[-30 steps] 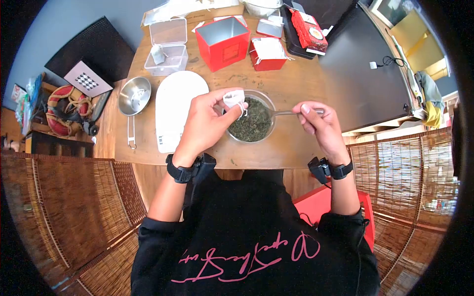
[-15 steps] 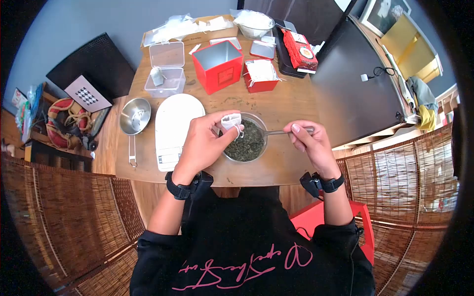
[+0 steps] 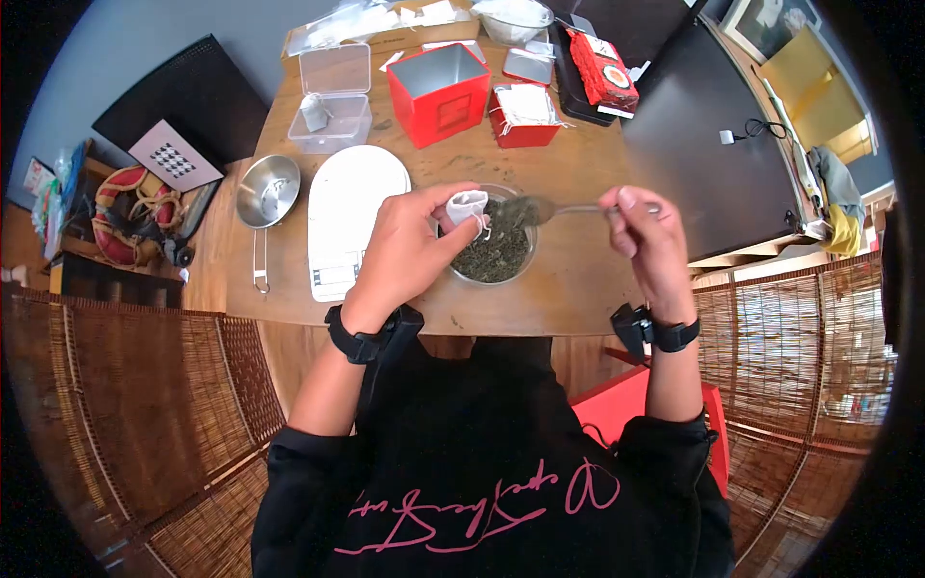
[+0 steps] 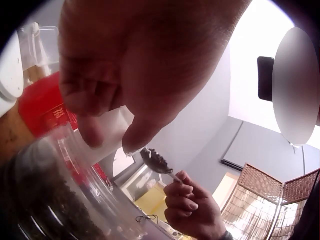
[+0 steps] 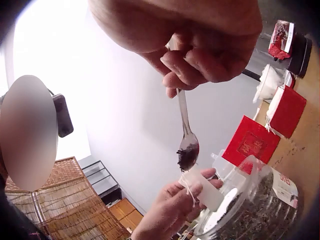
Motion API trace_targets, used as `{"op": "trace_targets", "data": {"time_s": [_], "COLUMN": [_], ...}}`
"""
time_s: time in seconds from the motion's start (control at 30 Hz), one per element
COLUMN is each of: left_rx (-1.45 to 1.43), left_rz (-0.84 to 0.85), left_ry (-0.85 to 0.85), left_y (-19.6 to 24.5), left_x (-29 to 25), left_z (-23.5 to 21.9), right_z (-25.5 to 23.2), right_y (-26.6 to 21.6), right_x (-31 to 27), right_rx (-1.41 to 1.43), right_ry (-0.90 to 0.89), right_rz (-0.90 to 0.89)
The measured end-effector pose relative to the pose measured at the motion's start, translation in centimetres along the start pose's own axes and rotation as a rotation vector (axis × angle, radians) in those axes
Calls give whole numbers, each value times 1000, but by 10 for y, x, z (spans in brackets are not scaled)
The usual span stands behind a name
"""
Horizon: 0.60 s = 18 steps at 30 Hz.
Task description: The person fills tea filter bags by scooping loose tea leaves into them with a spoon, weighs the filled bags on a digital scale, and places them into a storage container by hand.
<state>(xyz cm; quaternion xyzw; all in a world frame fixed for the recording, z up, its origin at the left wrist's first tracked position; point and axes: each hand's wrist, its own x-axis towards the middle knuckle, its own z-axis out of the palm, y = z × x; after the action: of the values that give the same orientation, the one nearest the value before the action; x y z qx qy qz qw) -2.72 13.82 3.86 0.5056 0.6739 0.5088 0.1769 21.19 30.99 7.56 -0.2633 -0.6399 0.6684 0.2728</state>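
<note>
My left hand [image 3: 400,241] pinches a small white drawstring tea bag [image 3: 466,205] by its rim, mouth up, over the near side of a clear jar [image 5: 272,210]. Dark green loose tea leaves [image 3: 493,256] fill much of the jar. In my right hand [image 3: 650,236] is a metal spoon [image 3: 578,208], gripped by its handle. A heap of leaves [image 5: 188,154] sits in the spoon's bowl, raised above the jar's right rim. From the right wrist view, the spoon tip is close by the bag's mouth, with the bag's string [image 5: 190,196] hanging down.
Left of the jar lies a white kitchen scale [image 3: 356,207], with a long-handled metal cup [image 3: 268,191] beyond it. Behind stand a clear plastic box [image 3: 330,138] holding a filled bag, a red tin [image 3: 439,111] and a red box [image 3: 525,135] of white bags.
The spoon has come up out of the jar carrying leaves, and my right hand has moved to the right and up. My left hand still holds the bag over the jar.
</note>
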Motion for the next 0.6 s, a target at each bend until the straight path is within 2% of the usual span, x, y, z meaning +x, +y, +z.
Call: {"op": "trace_targets", "data": {"time_s": [0.17,0.33,0.6], "left_rx": [44,56,130], "left_rz": [-12,-22,81], "left_ry": [-37,-58,-2], "left_y": [5,7,5], "left_x": [-1,-2,-4], "left_z": [1,4,9], "right_z": [1,17,31], "right_y": [-17,-25,-33], "right_x": [6,10,15], "right_rx": [70,-28,-257], "right_ry": [-21,-32,-31], "right_rz": [-85,-58,-67]}}
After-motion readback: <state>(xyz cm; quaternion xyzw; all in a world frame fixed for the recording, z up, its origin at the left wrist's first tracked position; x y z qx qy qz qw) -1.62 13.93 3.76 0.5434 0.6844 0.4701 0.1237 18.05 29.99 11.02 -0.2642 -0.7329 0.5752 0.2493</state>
